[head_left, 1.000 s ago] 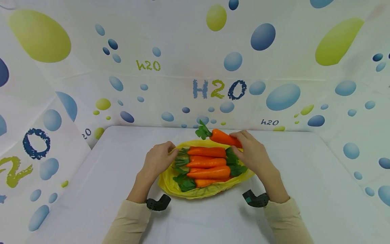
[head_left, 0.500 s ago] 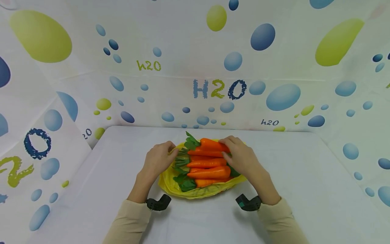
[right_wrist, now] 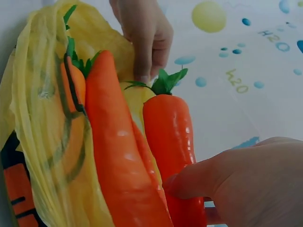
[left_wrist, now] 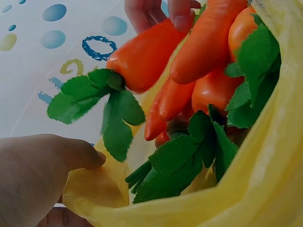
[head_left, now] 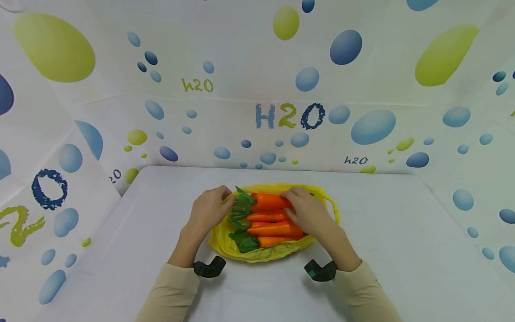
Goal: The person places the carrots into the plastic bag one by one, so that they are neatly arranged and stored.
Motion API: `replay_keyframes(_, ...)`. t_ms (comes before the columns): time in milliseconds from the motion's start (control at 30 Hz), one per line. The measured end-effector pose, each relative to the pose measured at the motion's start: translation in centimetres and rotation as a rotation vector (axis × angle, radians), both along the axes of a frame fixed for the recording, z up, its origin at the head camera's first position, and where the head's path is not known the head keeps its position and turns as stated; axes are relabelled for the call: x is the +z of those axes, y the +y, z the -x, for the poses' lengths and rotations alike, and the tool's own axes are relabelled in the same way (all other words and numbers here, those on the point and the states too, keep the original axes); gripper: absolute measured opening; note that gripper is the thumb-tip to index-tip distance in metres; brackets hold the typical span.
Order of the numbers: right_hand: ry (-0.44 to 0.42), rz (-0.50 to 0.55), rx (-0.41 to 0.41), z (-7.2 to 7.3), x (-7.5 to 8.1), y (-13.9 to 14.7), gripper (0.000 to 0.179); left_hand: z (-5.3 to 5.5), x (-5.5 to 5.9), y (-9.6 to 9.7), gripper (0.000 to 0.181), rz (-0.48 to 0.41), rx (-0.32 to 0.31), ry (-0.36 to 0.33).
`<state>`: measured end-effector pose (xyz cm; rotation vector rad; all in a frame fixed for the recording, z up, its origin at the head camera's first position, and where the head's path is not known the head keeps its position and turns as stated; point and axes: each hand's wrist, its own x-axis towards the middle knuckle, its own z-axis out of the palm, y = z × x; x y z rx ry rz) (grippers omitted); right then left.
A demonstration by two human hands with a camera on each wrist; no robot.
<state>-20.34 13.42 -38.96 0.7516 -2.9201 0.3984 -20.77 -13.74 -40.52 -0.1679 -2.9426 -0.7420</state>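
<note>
A yellow plastic bag (head_left: 261,257) lies on the table with its mouth open, holding several orange carrots (head_left: 277,229) with green leaves. My left hand (head_left: 210,207) pinches the bag's left rim between thumb and fingers; the left wrist view shows the thumb over the yellow film (left_wrist: 97,184). In my right hand (head_left: 307,212) is one carrot (head_left: 268,202), gripped near its narrow end, leaves pointing left. It sits at the far side of the pile, over the bag. From the right wrist, this carrot (right_wrist: 168,125) appears beside the others, its lower tip partly hidden by the thumb.
A white cloth covers the table (head_left: 402,250). Behind it rises a white curtain (head_left: 249,53) printed with blue and green drops and H2O lettering. A yellow bag handle (head_left: 335,210) loops out on the right. Black wrist cameras (head_left: 209,267) sit on both wrists.
My right hand has brought the carrot left and down, from above the bag's far right edge onto the far side of the pile. The left hand has stayed at the rim.
</note>
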Motion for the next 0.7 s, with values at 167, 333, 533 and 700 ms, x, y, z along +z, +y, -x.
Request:
replay_keyframes(167, -0.032, -0.019, -0.002, -0.08, -0.4, -0.37, 0.04, 0.02, -0.06, 0.07, 0.032, -0.003, 0.003, 0.003)
replay_keyframes(333, -0.039, -0.035, -0.007, -0.13, -0.74, -0.67, 0.041, 0.05, -0.06, 0.07, 0.031, -0.001, 0.002, 0.003)
replay_keyframes(533, -0.028, -0.033, -0.009, -0.14, -0.99, -0.83, 0.039, 0.05, -0.04, 0.07, 0.028, -0.003, 0.003, -0.005)
replay_keyframes(700, -0.005, -0.024, 0.0, -0.23, -0.88, -0.8, 0.038, 0.02, -0.08, 0.06, 0.028, -0.006, 0.005, -0.003)
